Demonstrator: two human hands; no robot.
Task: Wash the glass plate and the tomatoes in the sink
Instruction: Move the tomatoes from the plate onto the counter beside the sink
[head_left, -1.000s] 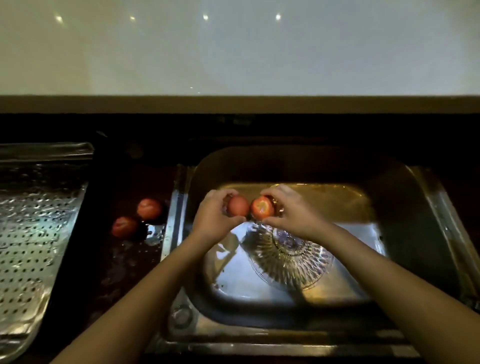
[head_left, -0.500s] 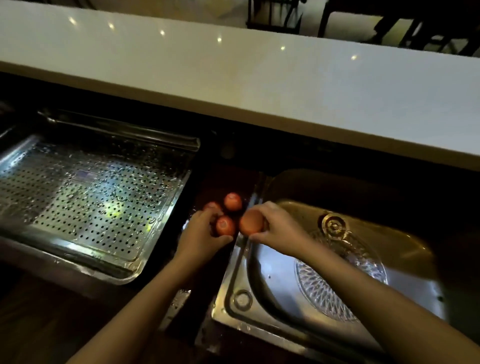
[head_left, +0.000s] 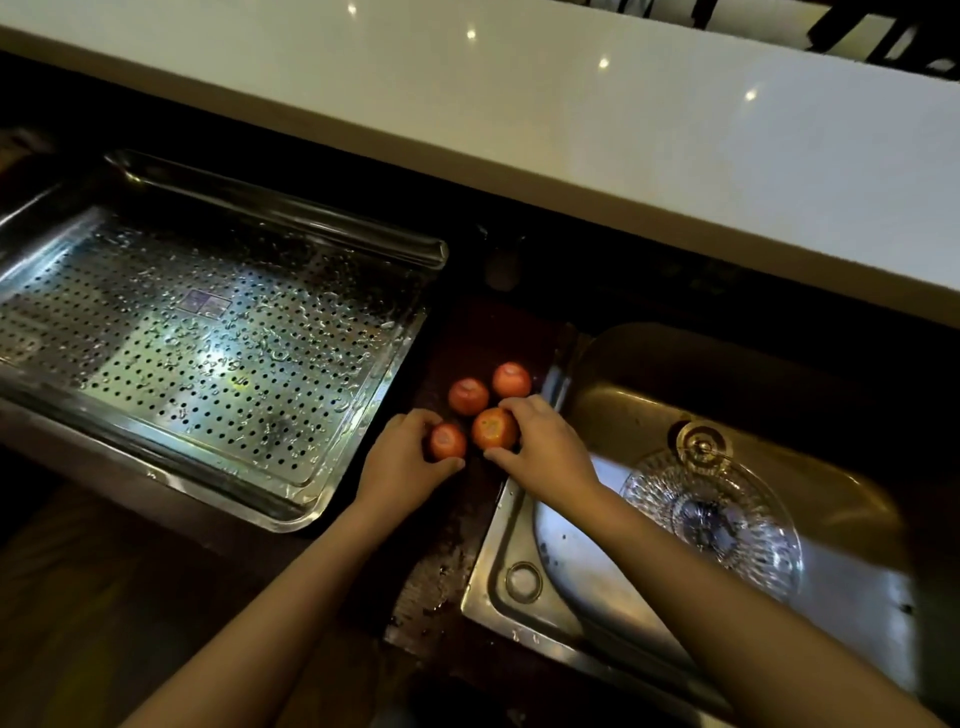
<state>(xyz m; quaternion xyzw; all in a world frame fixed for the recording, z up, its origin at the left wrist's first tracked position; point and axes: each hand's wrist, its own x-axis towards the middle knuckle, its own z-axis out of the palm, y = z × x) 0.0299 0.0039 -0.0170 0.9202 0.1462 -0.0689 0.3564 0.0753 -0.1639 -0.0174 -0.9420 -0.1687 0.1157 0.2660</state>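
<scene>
Several red tomatoes sit on the dark wet counter between the tray and the sink. My left hand (head_left: 402, 460) is curled around the front-left tomato (head_left: 447, 440). My right hand (head_left: 545, 447) grips the larger front-right tomato (head_left: 492, 427) from its right side. Two more tomatoes lie just behind them, one at the left (head_left: 467, 396) and one at the right (head_left: 511, 379), untouched. The cut-glass plate (head_left: 727, 525) lies flat in the steel sink (head_left: 519, 551), to the right of my right forearm.
A perforated steel drain tray (head_left: 208, 343), beaded with water, fills the left side. A raised white countertop (head_left: 571, 119) runs along the back. The sink drain (head_left: 701, 444) sits behind the plate. Water drops cover the dark counter in front of the tomatoes.
Both hands carried their tomatoes from over the sink leftward to the dark counter and now hold them down beside the other two. The camera view swung left.
</scene>
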